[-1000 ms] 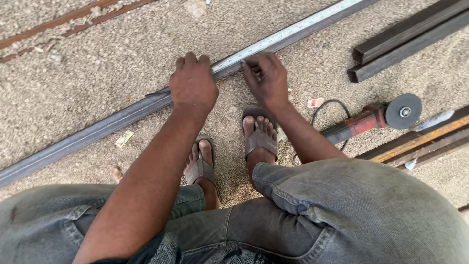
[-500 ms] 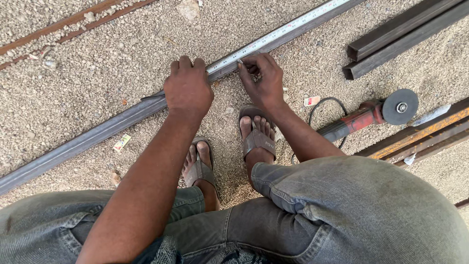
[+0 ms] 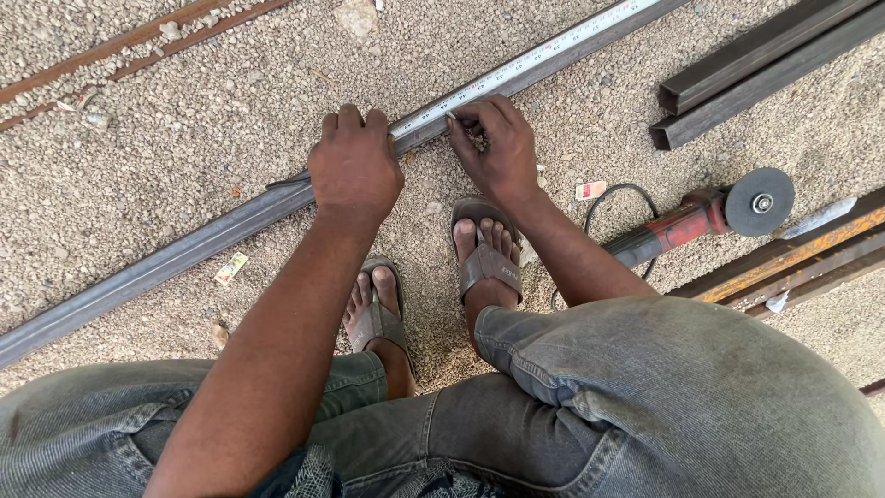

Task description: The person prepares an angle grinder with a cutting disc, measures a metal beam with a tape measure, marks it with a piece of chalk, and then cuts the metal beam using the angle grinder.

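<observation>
The long grey square steel tube (image 3: 184, 242) lay diagonally across the gravel from lower left to upper right, the left hand (image 3: 355, 166) pressing it flat while the right hand (image 3: 498, 148) pinched the white measuring tape (image 3: 516, 69) along it, best kept taut and flush.

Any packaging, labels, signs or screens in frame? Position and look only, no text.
No signs or screens.
Small wrapper scrap: on the gravel under the long steel bar, left of the left hand; flat, yellowish-white.
Small label-like scrap: on the gravel right of the right hand, by the grinder cable; rectangular, white and red.
</observation>
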